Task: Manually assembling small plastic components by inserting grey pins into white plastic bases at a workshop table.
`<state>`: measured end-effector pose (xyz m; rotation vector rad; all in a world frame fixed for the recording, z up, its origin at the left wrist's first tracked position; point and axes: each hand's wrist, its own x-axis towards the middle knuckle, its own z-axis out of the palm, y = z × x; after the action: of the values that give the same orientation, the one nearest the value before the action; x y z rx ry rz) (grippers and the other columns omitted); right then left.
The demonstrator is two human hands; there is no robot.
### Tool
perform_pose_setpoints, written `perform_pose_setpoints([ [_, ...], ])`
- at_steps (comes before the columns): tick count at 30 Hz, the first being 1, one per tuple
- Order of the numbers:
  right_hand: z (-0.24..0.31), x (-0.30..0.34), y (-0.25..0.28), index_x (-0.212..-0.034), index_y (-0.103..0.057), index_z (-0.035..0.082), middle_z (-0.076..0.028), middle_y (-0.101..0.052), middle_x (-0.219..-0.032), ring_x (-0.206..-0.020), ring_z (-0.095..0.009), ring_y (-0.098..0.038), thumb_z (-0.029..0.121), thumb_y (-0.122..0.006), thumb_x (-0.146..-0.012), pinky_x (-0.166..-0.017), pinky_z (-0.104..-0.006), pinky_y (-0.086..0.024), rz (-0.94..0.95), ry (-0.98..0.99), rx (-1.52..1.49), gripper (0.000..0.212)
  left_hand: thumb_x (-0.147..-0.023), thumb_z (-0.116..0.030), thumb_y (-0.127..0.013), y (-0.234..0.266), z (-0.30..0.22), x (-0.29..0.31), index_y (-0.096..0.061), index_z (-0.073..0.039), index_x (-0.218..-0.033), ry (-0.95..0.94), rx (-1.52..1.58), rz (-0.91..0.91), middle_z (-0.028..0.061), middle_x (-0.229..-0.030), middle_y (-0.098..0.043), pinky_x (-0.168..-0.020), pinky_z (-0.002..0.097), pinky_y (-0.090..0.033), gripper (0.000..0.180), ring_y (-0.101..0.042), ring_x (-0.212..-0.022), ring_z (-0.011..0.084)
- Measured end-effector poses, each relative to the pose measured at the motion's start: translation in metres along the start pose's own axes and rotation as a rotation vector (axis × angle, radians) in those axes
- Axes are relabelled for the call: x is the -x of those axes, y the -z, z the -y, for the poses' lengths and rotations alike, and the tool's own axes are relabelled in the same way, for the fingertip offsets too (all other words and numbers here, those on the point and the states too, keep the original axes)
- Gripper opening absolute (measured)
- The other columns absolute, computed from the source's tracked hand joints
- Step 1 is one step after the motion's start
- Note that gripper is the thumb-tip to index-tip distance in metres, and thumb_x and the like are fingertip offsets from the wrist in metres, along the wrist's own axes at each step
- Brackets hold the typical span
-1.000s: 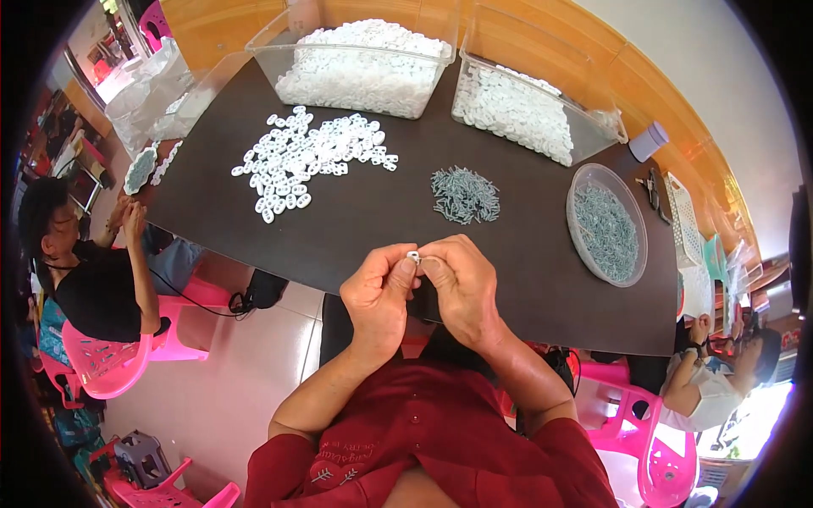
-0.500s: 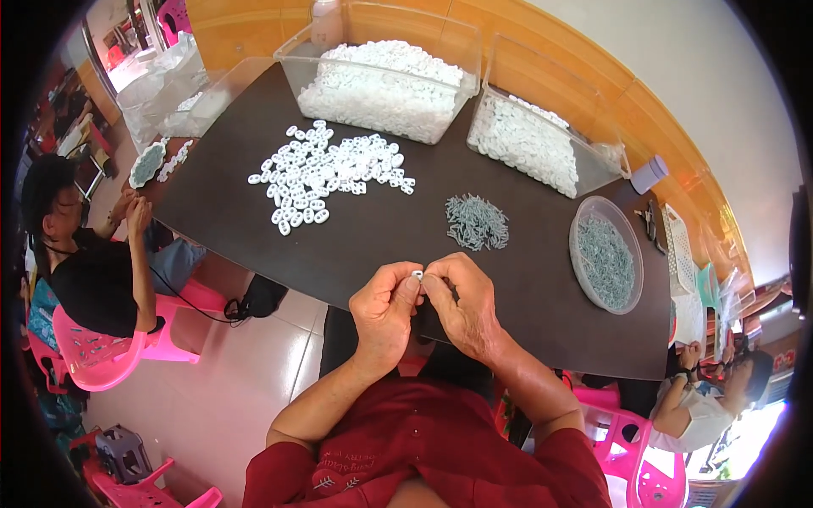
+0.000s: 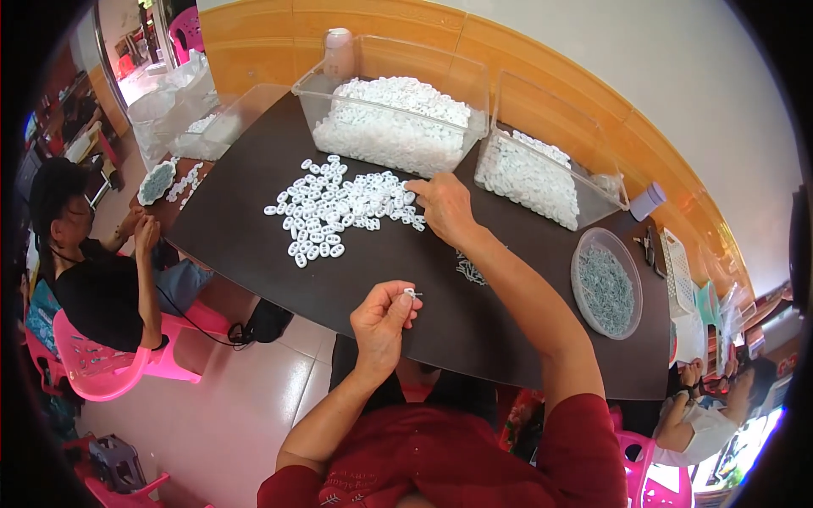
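Note:
Between the thumb and fingers of my left hand (image 3: 383,322), near the table's front edge, is a small white plastic clip (image 3: 410,293). A thin screw (image 3: 418,295) sticks out of it to the right. My right hand (image 3: 447,206) reaches across the table, its index finger stretched onto the right edge of a loose pile of white two-hole plastic clips (image 3: 326,212). Its thumb is partly hidden, and no piece shows in its grip. Under my right forearm lies a small heap of grey screws (image 3: 471,269), partly covered by the arm.
Two clear bins (image 3: 398,157) (image 3: 542,212) full of white clips stand along the wall. A round tub (image 3: 608,326) of grey screws, pliers (image 3: 649,252) and a lilac bottle (image 3: 649,201) are at the right. One person (image 3: 102,288) sits left, another (image 3: 703,419) right.
My right hand has left my left hand and moved forward to the clip pile. The left hand keeps the clip, now with a screw showing. The view has tilted slightly.

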<state>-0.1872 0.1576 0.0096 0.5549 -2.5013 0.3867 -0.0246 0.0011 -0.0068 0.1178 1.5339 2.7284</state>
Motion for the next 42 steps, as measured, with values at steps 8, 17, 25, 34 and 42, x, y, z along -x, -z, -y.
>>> perform_pose_setpoints([
  [8,-0.001,0.008,0.006,-0.080,-0.063,0.007,-0.014,-0.055,-0.076,-0.078,-0.032,-0.053,0.003,-0.062,-0.068,-0.067,-0.0428,-0.043,0.081,0.025,-0.085,0.013,-0.090,-0.009,-0.056,0.003,0.000,0.002,-0.059,0.001,-0.101,0.003,-0.037,0.013,0.0027,-0.081,-0.061,-0.058,0.0171,-0.041,0.015,-0.052,-0.067,0.0047],
  [17,0.023,0.028,0.052,-0.078,-0.060,0.002,-0.009,-0.055,-0.070,-0.063,-0.020,-0.055,0.007,-0.066,-0.071,-0.059,-0.0326,-0.044,0.147,-0.201,-0.346,0.010,-0.088,-0.009,-0.059,0.002,0.000,0.001,-0.059,0.003,-0.099,-0.007,-0.038,-0.021,0.0078,-0.079,-0.063,-0.057,0.0198,-0.044,0.016,-0.055,-0.065,0.0086],
  [25,0.060,0.063,0.090,-0.075,-0.057,0.000,-0.010,-0.053,-0.067,-0.058,-0.020,-0.054,0.003,-0.066,-0.071,-0.054,-0.0315,-0.043,0.342,-0.171,-0.469,0.011,-0.089,-0.010,-0.058,-0.006,-0.015,-0.001,-0.059,0.001,-0.098,-0.141,-0.144,-0.137,0.0059,-0.083,-0.063,-0.057,0.0180,-0.042,0.014,-0.054,-0.067,0.0063],
  [34,0.079,0.067,0.103,-0.079,-0.057,-0.001,0.000,-0.053,-0.062,-0.057,-0.004,-0.047,0.002,-0.064,-0.074,-0.049,-0.0225,-0.038,0.454,-0.438,-0.835,0.009,-0.090,-0.011,-0.058,-0.006,-0.012,0.003,-0.060,0.000,-0.099,-0.217,-0.330,-0.067,0.0034,-0.084,-0.063,-0.058,0.0172,-0.042,0.014,-0.054,-0.070,0.0049],
  [42,0.081,0.072,0.103,-0.078,-0.057,-0.002,-0.005,-0.056,-0.063,-0.059,-0.009,-0.053,0.004,-0.063,-0.074,-0.052,-0.0254,-0.042,0.521,-0.423,-0.738,0.010,-0.090,-0.010,-0.057,-0.001,-0.012,0.004,-0.060,0.000,-0.098,-0.290,-0.458,-0.075,0.0047,-0.085,-0.064,-0.060,0.0178,-0.043,0.014,-0.056,-0.071,0.0062],
])
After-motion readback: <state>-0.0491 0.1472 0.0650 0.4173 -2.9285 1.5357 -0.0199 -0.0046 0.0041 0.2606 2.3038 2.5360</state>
